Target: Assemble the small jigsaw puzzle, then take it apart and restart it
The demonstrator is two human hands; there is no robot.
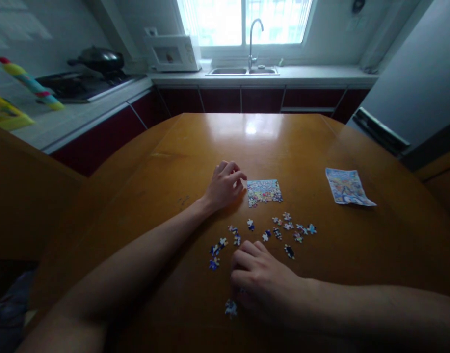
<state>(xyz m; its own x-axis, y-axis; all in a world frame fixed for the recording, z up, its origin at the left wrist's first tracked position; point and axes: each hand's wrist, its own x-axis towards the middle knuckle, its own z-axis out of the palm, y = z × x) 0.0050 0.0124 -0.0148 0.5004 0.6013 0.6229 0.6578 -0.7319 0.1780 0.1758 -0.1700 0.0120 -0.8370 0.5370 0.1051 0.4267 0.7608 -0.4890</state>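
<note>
A partly assembled jigsaw block [264, 190] lies on the wooden table [357, 255]. My left hand [225, 185] rests just left of it, fingers curled loosely, touching its edge; nothing shows in it. Several loose puzzle pieces [279, 230] are scattered in front of the block. My right hand [261, 279] lies near the table's front with fingers bent down onto the wood, close to a loose piece [230, 307]. Whether it holds a piece is hidden under the fingers.
A printed picture sheet [347, 186] lies at the right of the table. Behind are a counter with a sink and tap [251, 59], a microwave [172, 53], a stove with a wok [99, 60], and a fridge [412, 88] at the right.
</note>
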